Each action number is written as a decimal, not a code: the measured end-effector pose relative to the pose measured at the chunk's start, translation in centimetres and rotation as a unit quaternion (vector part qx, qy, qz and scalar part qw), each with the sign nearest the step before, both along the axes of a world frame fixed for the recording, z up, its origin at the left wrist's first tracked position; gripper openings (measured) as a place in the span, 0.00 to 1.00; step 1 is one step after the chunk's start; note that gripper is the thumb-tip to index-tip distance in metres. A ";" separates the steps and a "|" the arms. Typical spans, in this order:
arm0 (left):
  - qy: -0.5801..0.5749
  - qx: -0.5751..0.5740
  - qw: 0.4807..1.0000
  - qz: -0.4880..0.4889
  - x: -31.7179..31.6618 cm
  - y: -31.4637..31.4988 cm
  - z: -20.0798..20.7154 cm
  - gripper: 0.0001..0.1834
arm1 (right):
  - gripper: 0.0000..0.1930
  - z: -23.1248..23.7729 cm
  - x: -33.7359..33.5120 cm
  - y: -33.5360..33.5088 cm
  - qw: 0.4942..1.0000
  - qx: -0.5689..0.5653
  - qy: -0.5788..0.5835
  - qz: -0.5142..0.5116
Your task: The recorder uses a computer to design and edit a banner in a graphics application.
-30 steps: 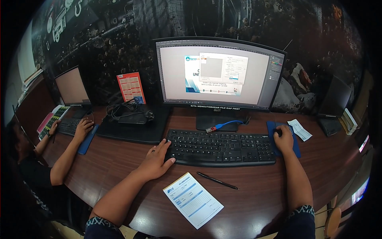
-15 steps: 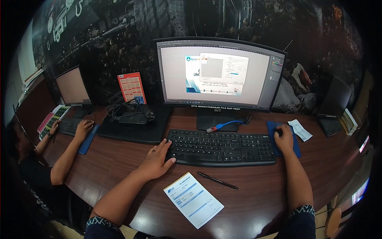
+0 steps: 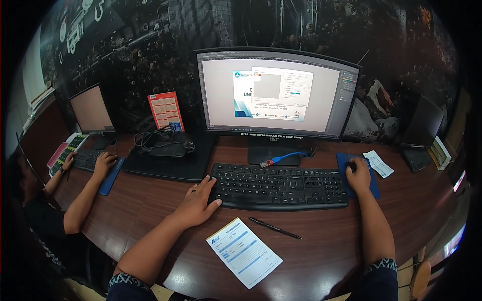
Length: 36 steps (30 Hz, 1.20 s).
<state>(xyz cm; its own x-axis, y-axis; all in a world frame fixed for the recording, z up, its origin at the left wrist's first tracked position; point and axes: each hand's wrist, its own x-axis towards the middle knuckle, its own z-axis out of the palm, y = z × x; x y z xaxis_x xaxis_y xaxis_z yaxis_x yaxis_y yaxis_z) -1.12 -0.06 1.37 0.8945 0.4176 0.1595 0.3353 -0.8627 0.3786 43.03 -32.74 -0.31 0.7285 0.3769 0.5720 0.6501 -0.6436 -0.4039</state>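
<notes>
My left hand (image 3: pixel 197 202) lies at the left end of a black keyboard (image 3: pixel 281 186), its fingers apart and the fingertips on the edge keys. My right hand (image 3: pixel 359 177) is wrapped round a dark computer mouse (image 3: pixel 351 166), mostly hidden beneath the fingers, on a blue mouse pad (image 3: pixel 374 188). Behind the keyboard stands a wide curved monitor (image 3: pixel 218 93), showing a page layout with a settings window over it. A pad of printed forms (image 3: pixel 246 256) and a black pen (image 3: pixel 275 228) lie on the desk in front of the keyboard.
A blue network cable (image 3: pixel 288 156) lies below the monitor. To the left, a black stand (image 3: pixel 170 170) carries coiled cables and an adapter, with a red desk calendar (image 3: pixel 166 110) behind. A co-worker's hands (image 3: pixel 103 163) are at another keyboard. A paper slip (image 3: pixel 379 164) lies far right.
</notes>
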 end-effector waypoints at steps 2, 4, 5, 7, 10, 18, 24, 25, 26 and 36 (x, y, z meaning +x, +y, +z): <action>0.000 0.001 1.000 0.000 0.0 0.0 -0.1 0.39 | 0.15 0.1 -0.1 0.0 1.000 -0.001 0.004 0.002; -0.002 0.005 1.000 0.000 -0.1 0.1 -0.2 0.39 | 0.15 0.3 -0.3 0.1 1.000 -0.002 0.008 0.003; -0.002 0.005 1.000 0.001 -0.1 0.1 -0.2 0.39 | 0.15 0.3 -0.3 0.1 1.000 -0.003 0.010 0.001; -0.002 0.008 1.000 -0.002 -0.1 0.1 -0.2 0.39 | 0.15 0.3 -0.2 0.0 1.000 -0.004 0.011 -0.003; -0.001 0.007 1.000 -0.001 -0.1 0.0 -0.1 0.39 | 0.16 0.0 0.1 -0.1 1.000 -0.002 0.003 0.008; 0.003 0.002 1.000 0.001 0.0 -0.1 0.1 0.39 | 0.16 -0.1 0.3 -0.1 1.000 0.000 0.000 0.009; 0.001 -0.023 1.000 0.003 -0.1 -0.2 0.4 0.39 | 0.16 0.1 -0.2 0.1 1.000 0.001 0.006 0.007; 0.002 -0.024 1.000 0.002 0.0 -0.2 0.4 0.39 | 0.16 0.1 -0.1 0.0 1.000 0.001 0.006 0.006; 0.002 -0.024 1.000 0.002 0.0 -0.2 0.4 0.39 | 0.16 0.0 0.0 0.0 1.000 0.000 0.005 0.005; -0.004 -0.018 1.000 -0.003 -0.1 -0.1 0.3 0.39 | 0.18 0.2 -0.1 0.0 1.000 -0.007 0.013 0.002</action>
<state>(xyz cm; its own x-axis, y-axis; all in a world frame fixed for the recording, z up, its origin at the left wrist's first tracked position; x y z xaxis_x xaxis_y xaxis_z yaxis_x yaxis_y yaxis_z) -1.23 -0.20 1.65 0.8962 0.4172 0.1511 0.3264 -0.8506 0.4122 42.93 -32.72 -0.13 0.7414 0.3879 0.5476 0.6422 -0.6469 -0.4112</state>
